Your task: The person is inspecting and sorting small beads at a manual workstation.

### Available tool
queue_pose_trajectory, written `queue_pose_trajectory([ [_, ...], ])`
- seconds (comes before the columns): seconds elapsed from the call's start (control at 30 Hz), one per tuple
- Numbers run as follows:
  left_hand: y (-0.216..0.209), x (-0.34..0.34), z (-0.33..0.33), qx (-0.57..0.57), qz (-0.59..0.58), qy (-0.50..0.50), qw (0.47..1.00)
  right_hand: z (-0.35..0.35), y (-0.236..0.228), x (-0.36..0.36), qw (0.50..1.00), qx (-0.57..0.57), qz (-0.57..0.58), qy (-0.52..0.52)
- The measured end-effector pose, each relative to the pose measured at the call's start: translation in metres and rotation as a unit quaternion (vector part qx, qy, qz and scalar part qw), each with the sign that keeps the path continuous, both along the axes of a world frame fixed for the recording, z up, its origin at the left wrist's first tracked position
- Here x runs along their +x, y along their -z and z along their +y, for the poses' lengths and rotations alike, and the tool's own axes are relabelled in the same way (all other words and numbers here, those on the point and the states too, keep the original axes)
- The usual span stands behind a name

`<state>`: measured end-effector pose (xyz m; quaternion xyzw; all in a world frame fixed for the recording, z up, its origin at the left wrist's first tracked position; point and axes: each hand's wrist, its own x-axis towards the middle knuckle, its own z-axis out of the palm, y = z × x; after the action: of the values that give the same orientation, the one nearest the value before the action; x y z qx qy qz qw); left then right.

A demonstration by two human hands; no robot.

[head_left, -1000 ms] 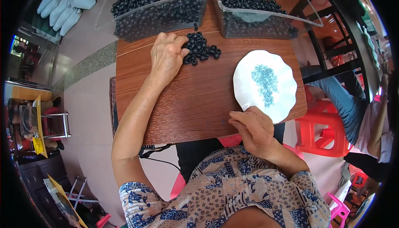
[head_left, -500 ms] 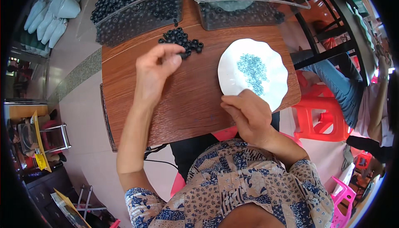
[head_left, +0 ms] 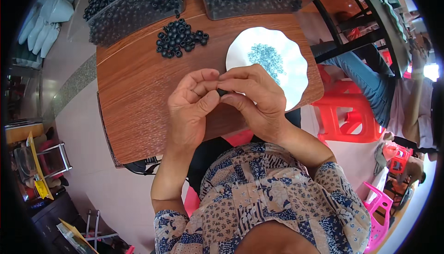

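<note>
Wooden table [head_left: 138,110], pale tiled floor [head_left: 76,115]

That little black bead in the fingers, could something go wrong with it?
Maybe. The small black round bead is pinched only between the fingertips of the left hand and right hand, above the brown wooden table, so it might slip and roll off the near edge. The loose pile of black beads lies on the bare wood with nothing around it, so a bump could scatter them. The white scalloped plate sits near the table's right edge and could get nudged off.
</note>
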<state>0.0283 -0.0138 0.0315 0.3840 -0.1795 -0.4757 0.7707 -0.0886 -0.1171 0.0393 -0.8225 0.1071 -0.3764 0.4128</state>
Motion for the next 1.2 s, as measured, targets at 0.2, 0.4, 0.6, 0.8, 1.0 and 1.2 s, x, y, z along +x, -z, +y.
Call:
queue_pose_trajectory([
  [0.2, 0.01, -0.02, 0.002, -0.025, -0.022, -0.057, 0.998, 0.005, 0.001, -0.004, 0.997, 0.077, -0.016, 0.008],
  [0.4, 0.008, -0.031, 0.003, 0.009, -0.106, -0.105, 0.989, 0.004, -0.001, -0.009, 0.999, 0.03, 0.01, 0.024],
  [0.6, 0.004, -0.032, 0.006, 0.096, -0.347, -0.146, 0.921, 0.004, -0.001, -0.013, 0.999, 0.045, 0.024, 0.008],
  [0.8, 0.012, -0.026, 0.007, 0.005, 0.078, -0.031, 0.996, 0.007, -0.005, -0.015, 1.0, 0.006, 0.025, 0.015],
  [1.0, 0.01, -0.03, 0.01, 0.028, 0.159, -0.004, 0.987, 0.006, -0.005, -0.013, 0.996, -0.077, 0.039, 0.023],
  [1.2, 0.011, -0.026, 0.013, 0.031, 0.182, 0.038, 0.982, 0.004, -0.005, -0.017, 0.993, -0.1, 0.058, 0.008],
])
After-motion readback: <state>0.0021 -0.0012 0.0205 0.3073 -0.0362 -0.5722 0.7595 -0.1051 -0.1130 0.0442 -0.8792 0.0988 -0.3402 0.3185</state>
